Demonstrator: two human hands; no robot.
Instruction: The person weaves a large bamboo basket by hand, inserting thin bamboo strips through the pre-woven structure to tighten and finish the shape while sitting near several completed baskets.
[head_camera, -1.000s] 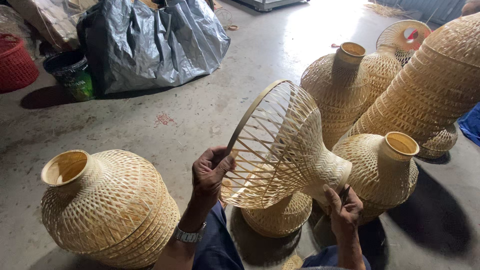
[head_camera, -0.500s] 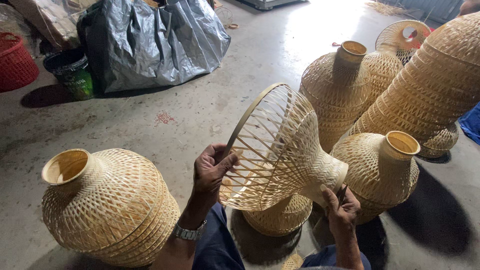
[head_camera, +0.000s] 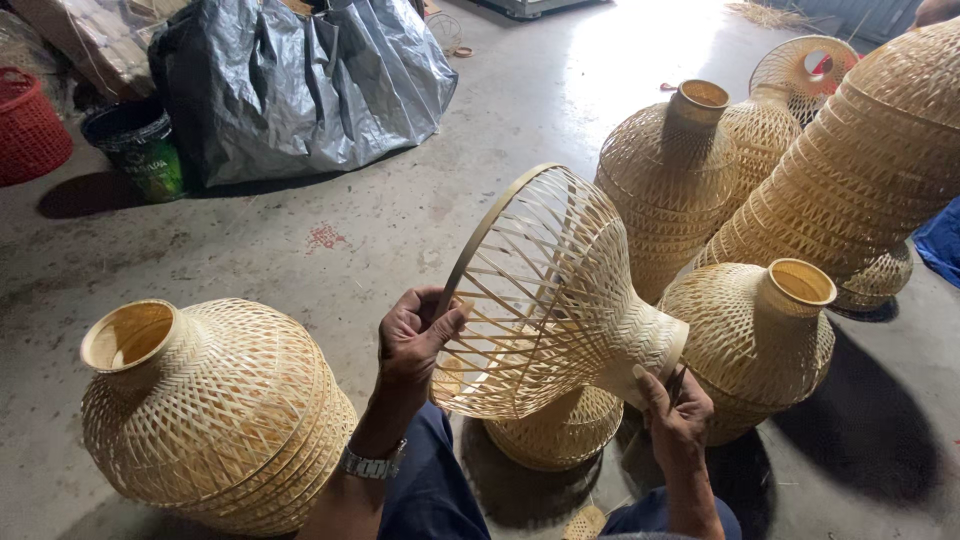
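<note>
We hold the woven lampshade (head_camera: 555, 300) tilted, wide mouth up-left, neck down-right; left hand (head_camera: 412, 340) grips its rim, right hand (head_camera: 675, 415) pinches the neck; a green-labelled bucket (head_camera: 140, 150) stands far left.

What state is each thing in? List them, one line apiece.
Open-weave bamboo shade: held up, tilted, wide rim toward the camera.
Left hand: gripping the shade's wide rim.
Right hand: at the narrow neck.
Woven shade at left: lying on its side.
Shade with collar: standing, neck up.
Grey plastic sack: slumped, crumpled.
</note>
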